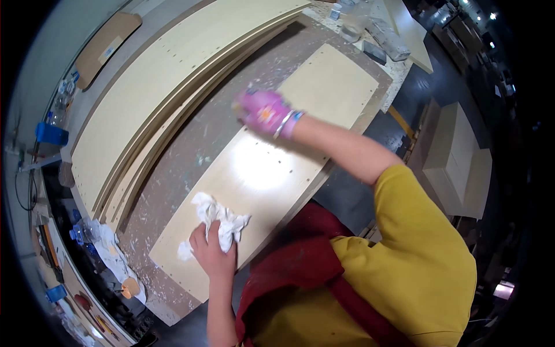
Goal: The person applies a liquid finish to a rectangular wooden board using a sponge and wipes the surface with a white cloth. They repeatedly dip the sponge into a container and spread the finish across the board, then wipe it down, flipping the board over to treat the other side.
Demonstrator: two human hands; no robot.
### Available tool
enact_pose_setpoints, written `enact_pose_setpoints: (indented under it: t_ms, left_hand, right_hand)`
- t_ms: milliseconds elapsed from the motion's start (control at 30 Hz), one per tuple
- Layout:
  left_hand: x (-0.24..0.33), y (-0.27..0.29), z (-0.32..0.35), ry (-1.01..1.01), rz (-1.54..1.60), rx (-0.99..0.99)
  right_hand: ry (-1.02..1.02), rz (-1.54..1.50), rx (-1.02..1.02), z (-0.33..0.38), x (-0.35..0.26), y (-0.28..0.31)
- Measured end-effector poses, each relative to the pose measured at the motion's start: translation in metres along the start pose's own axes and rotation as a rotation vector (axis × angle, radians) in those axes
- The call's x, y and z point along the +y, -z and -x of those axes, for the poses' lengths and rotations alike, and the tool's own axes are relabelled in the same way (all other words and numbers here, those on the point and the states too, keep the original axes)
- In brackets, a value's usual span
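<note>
- Starting with the largest item, we note the workbench [191,144], a paint-flecked surface running from the lower left to the upper right of the view.
- We see a stack of long pale boards [167,81] lying along the bench's left side, their edges stepped one over the next.
- We find a pale panel [260,179] lying flat on the bench in front of us, with small drilled holes along its edges and a bright glare near its middle.
- We see a second pale panel [335,84] lying farther up the bench, just beyond the first.
- We have our right hand [263,111], in a pink glove with a bracelet at the wrist, stretched over the far end of the near panel; motion blur prevents us from telling how its fingers are set.
- We have our left hand [211,251], bare, resting on the near end of the panel with its fingers closed around a crumpled white rag [222,220].
- We observe the rag pressed against the panel surface, bunched above the fingers.
</note>
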State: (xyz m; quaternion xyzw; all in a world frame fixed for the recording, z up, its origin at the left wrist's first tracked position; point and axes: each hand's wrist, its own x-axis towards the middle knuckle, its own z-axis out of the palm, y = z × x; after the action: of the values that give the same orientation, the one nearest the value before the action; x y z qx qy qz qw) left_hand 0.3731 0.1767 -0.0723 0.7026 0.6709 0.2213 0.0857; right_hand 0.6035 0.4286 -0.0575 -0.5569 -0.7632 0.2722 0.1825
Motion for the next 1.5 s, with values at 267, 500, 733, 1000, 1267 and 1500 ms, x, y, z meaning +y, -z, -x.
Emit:
enact_pose_setpoints:
  t_ms: [267, 500, 733, 1000, 1267, 1500]
  left_hand:
    - [0.076, -0.072, -0.095, -0.044, -0.128, -0.041]
    - [0.076, -0.078, -0.09, -0.006, -0.161, 0.023]
    - [0.081, -0.079, -0.095, 0.02, -0.16, 0.009]
    - [0.082, -0.08, -0.094, 0.016, -0.164, -0.001]
    - [0.083, -0.079, -0.094, 0.0, -0.165, 0.006]
    - [0.088, -0.085, -0.101, 0.012, -0.116, 0.037]
  right_hand:
    - [0.011, 0.161, -0.083, -0.025, 0.077, 0.066]
    - [-0.038, 0.257, 0.066, -0.071, 0.207, 0.148]
    - [-0.048, -0.112, 0.001, -0.05, 0.147, 0.144]
    - [-0.299, -0.239, 0.064, -0.081, 0.251, 0.173]
    - [0.009, 0.147, 0.223, -0.069, 0.257, 0.188]
    - [-0.251, -0.709, 0.465, -0.026, 0.266, 0.215]
